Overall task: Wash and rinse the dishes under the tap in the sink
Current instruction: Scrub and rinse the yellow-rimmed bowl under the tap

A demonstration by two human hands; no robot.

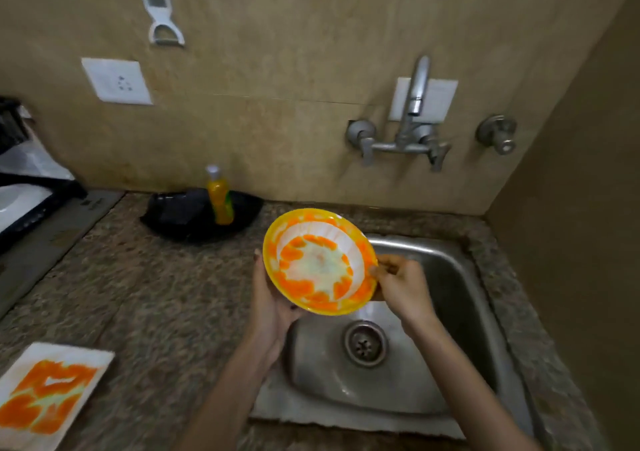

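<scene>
A yellow bowl [318, 260] with a white inside smeared orange is tilted toward me over the left rim of the steel sink [460, 298]. My left hand [268, 298] cups it from below on its left side. My right hand [401, 284] pinches its right rim. The wall tap [417, 94] stands above the sink's back edge, and no water is visible from it. A white rectangular plate [48, 395] with orange smears lies on the counter at the lower left.
A yellow dish-soap bottle [219, 196] stands in a black tray [180, 215] behind the bowl. A drain [364, 344] sits mid-sink. A black rack [24, 205] is at the far left. Side wall [571, 243] close on the right. Speckled stone counter [156, 295] surrounds the sink.
</scene>
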